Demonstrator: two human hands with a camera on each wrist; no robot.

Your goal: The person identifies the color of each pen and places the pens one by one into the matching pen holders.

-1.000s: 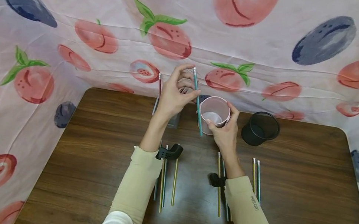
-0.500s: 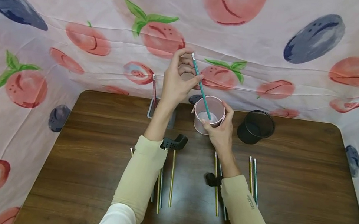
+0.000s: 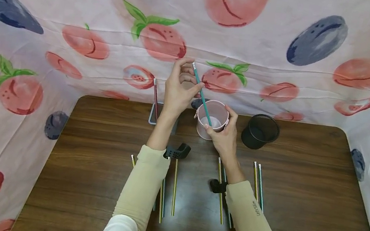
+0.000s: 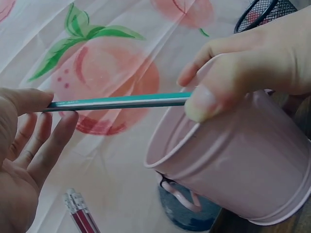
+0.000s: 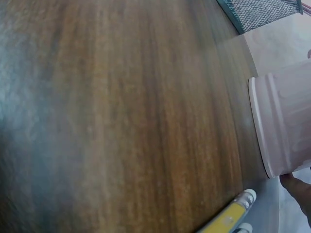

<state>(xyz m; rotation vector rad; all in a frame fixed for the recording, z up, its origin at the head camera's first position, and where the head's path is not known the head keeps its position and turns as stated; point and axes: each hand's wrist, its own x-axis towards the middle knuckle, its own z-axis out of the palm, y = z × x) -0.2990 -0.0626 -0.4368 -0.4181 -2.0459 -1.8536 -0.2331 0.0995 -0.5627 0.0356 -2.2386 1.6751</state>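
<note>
My left hand (image 3: 178, 91) pinches a teal pencil (image 3: 205, 103) between thumb and fingers near its white eraser end. The pencil slants down to the right, its lower end inside the mouth of a pink bucket (image 3: 202, 131). With thumb at the rim and fingers round the side, my right hand (image 3: 225, 139) holds that bucket. In the left wrist view the right thumb (image 4: 204, 104) overlaps the pencil's far end at the bucket's rim. The right wrist view catches only the bucket's lower wall (image 5: 291, 116) and one finger under it.
Right of the bucket stands a black mesh cup (image 3: 255, 139). Behind my left arm is a grey mesh holder (image 3: 151, 119) with red pencils (image 4: 82, 216). Several gold and teal pencils (image 3: 174, 191) lie on the wooden table (image 3: 89, 157) under both forearms. Fruit-print cloth (image 3: 115, 6) hangs behind.
The pencil has moved from in front of the bucket to over its mouth, lower end now inside. My left hand rose, then came down a little; my right hand keeps its hold.
</note>
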